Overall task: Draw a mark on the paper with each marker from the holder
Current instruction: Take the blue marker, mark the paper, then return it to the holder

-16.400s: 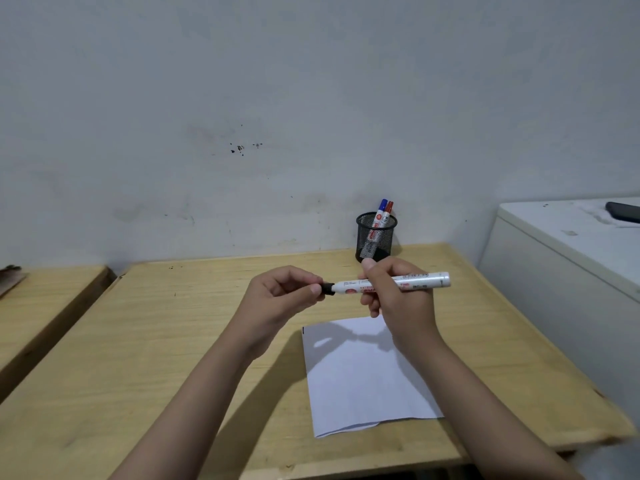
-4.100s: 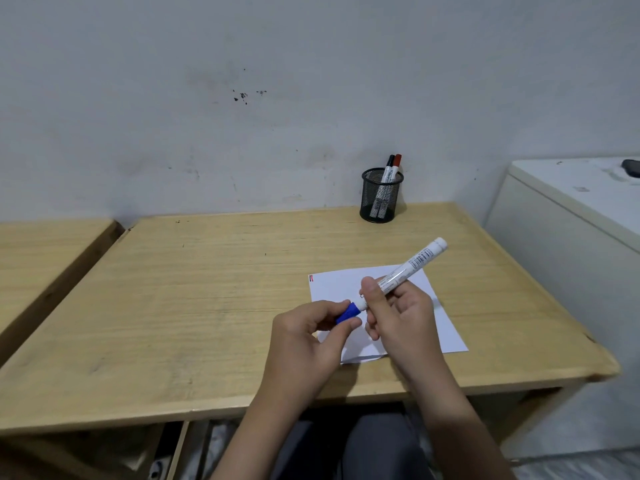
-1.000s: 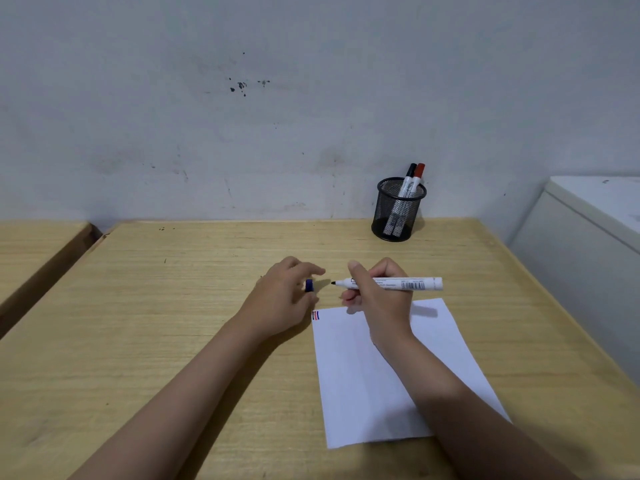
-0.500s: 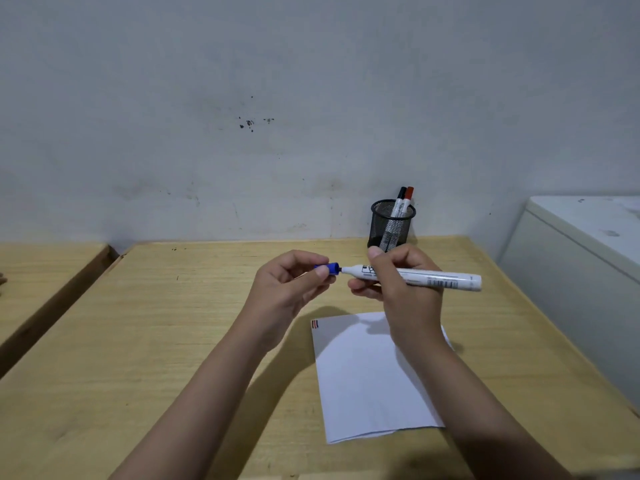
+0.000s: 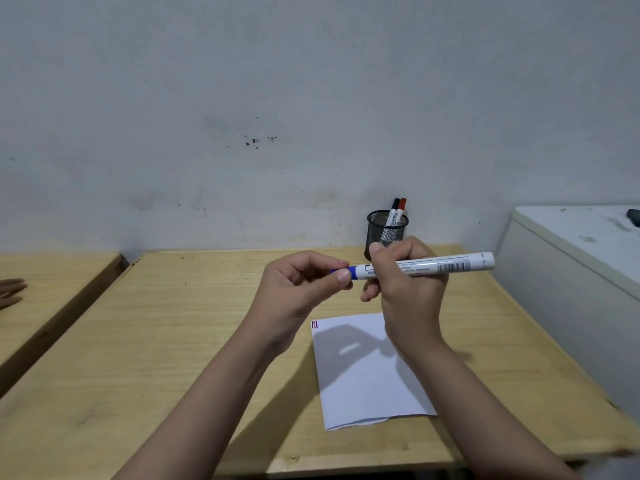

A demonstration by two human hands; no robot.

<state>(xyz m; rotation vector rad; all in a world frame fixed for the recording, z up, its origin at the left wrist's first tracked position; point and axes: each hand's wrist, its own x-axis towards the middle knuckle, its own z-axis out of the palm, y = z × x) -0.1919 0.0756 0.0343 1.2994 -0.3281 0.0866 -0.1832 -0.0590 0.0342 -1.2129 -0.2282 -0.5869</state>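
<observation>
Right hand (image 5: 407, 282) wraps its fingers around the middle of a white-barrelled marker with a blue cap (image 5: 415, 268), holding it level above the desk with the butt end pointing right. Left hand (image 5: 304, 289) pinches the small blue cap (image 5: 343, 271) between thumb and forefinger at the marker's tip; whether the cap is fully seated I cannot tell. The marker looks light and rigid, its smooth plastic a bit slippery, so a full-finger grip at mid-barrel suits it, with the cap taken by the fingertips alone. Below the hands lies a white sheet of paper (image 5: 367, 382), flat on the pale wooden desk (image 5: 173, 341), thin and likely to slide unless pressed down. Short coloured strokes (image 5: 314, 324) sit at its top left corner. Behind, near the wall, a black wire-mesh holder (image 5: 386, 233) stands upright with a black-capped marker (image 5: 394, 212) and a red-capped marker (image 5: 401, 210) leaning inside.
</observation>
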